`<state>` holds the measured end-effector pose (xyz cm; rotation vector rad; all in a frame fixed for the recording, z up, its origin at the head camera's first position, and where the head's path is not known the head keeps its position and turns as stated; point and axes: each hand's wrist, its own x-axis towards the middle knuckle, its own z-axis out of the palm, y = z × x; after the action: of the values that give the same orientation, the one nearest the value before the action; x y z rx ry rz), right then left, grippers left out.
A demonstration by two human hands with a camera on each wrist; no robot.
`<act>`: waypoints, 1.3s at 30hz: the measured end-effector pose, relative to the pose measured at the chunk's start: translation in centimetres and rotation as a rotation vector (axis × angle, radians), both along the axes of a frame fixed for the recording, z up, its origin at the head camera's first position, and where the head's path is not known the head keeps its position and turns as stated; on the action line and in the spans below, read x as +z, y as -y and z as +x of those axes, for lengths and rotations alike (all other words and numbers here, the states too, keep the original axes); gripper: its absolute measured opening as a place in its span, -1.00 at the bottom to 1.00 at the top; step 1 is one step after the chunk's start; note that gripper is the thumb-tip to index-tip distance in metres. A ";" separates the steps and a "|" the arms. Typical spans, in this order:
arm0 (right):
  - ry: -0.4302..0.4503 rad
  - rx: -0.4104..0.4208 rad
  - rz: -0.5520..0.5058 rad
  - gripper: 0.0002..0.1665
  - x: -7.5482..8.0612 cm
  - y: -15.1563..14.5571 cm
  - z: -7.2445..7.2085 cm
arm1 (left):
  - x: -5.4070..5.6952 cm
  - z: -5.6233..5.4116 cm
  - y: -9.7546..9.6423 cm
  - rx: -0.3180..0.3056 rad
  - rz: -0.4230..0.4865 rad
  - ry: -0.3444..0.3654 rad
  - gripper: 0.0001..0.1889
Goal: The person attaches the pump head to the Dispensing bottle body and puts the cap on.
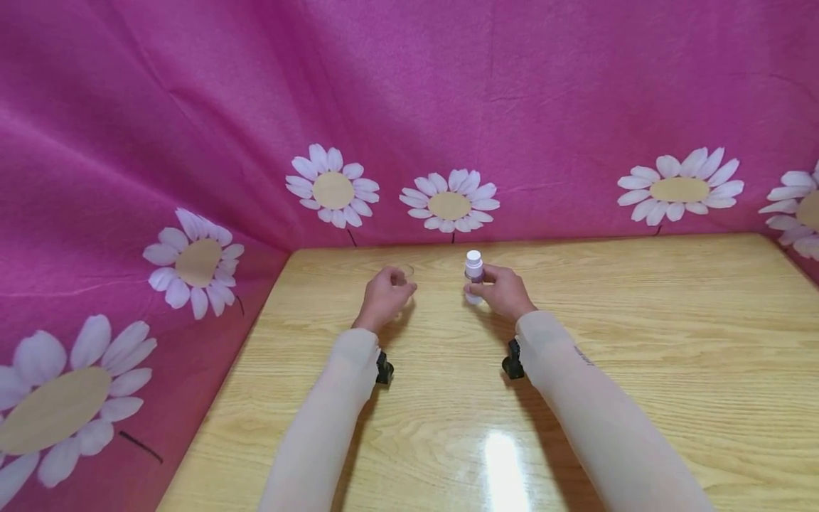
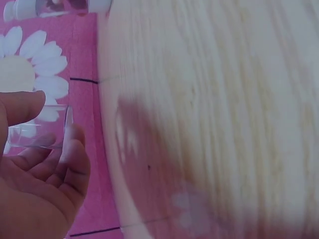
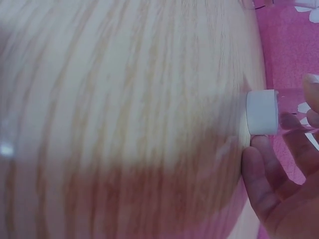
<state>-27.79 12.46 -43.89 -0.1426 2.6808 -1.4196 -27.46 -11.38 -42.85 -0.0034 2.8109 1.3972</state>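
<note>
My left hand (image 1: 386,297) grips a clear, see-through cap (image 2: 42,127) shaped like a small cup. Only its thin rim shows past the fingers in the head view. To its right, my right hand (image 1: 507,291) pinches a small upright bottle (image 1: 473,272) with a white top, a clear body and a white base. That white base (image 3: 262,112) is at the table surface in the right wrist view; whether it bears weight there I cannot tell. Cap and bottle are apart. Part of the bottle also shows at the upper left of the left wrist view.
Both hands are over a light wood-grain table (image 1: 448,398), near its far edge. A pink cloth (image 1: 544,107) with large white daisies hangs behind the table and along its left side. Black wrist mounts (image 1: 513,360) sit at both sleeve cuffs.
</note>
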 end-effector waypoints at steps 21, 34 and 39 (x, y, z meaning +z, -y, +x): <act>-0.009 0.023 0.026 -0.44 0.5 0.3 0.2 | 0.6 0.6 -1.7 -0.113 -0.073 -0.065 -0.53; -0.002 0.038 0.035 -0.43 0.6 0.0 0.3 | 0.9 0.4 -1.8 -0.134 -0.124 -0.080 -0.49; -0.006 0.040 0.024 -0.42 0.5 -0.1 0.2 | 1.2 0.4 -2.0 -0.105 -0.100 -0.066 -0.45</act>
<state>-27.57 12.55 -43.42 -0.1979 2.6830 -1.3766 -27.09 -9.38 -41.62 0.1900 2.8832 1.2574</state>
